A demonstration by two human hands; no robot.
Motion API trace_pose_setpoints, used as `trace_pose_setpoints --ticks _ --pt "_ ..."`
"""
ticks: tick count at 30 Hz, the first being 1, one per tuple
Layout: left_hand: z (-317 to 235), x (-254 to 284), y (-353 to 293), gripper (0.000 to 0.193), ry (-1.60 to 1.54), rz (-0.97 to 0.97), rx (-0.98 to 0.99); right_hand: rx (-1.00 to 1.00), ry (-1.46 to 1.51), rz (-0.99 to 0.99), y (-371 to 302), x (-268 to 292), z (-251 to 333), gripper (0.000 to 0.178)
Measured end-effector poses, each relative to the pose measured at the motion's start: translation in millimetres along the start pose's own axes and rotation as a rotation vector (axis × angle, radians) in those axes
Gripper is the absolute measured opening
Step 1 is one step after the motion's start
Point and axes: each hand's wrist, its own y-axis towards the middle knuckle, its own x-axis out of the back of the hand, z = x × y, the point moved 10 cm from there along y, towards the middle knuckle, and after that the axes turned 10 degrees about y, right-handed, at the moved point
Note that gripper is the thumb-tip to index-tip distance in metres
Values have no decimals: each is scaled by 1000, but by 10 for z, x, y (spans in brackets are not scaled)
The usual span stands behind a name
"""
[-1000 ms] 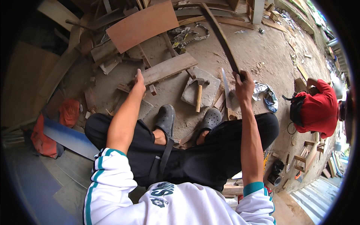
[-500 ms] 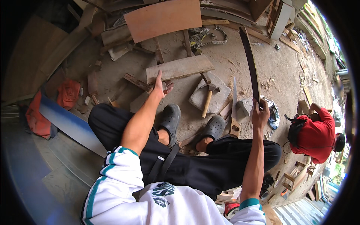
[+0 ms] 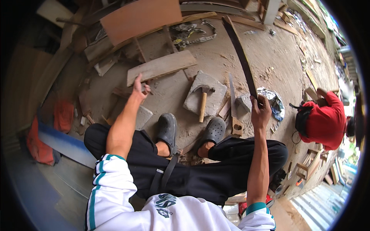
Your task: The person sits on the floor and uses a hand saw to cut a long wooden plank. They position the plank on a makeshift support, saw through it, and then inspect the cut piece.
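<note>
My left hand (image 3: 140, 89) grips the near left corner of a pale wooden board (image 3: 162, 67), thumb on its face and fingers curled below its edge. Narrow wooden pieces reach out past the board's far side; I cannot tell whether they are joined to it. My right hand (image 3: 261, 109) is closed round the lower end of a long, dark wooden strip (image 3: 242, 56), which points up and away. Between my hands, a hammer (image 3: 203, 103) with a wooden handle rests on a grey stone block (image 3: 192, 101). To its right lies a handsaw (image 3: 232, 96) with a wooden grip.
An orange-brown panel (image 3: 140, 21) and more lumber are at the far left. Crumpled foil-like sheeting (image 3: 274, 104) lies beside my right hand. A person in red (image 3: 323, 121) crouches at the right, near a small wooden frame (image 3: 309, 164). Orange bags (image 3: 40, 142) sit at the left.
The view has shifted somewhat. My left hand has carried the board left, away from the stone block, whose far corner now shows. The dark strip's far end has swung left in my right hand.
</note>
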Motion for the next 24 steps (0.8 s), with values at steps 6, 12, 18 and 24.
trace_pose_setpoints --ticks 6,12,18,24 --pt "-865 520 89 54 240 -66 -5 -45 17 -54 -20 144 -106 25" --pt "-969 629 9 54 355 -221 2 -90 137 -161 -21 432 -166 22" --pt "-749 632 69 54 207 -131 -53 -107 308 -364 97 738 48 22" --pt "-440 613 82 60 -86 -202 -43 -141 557 -425 -37 943 181 23"
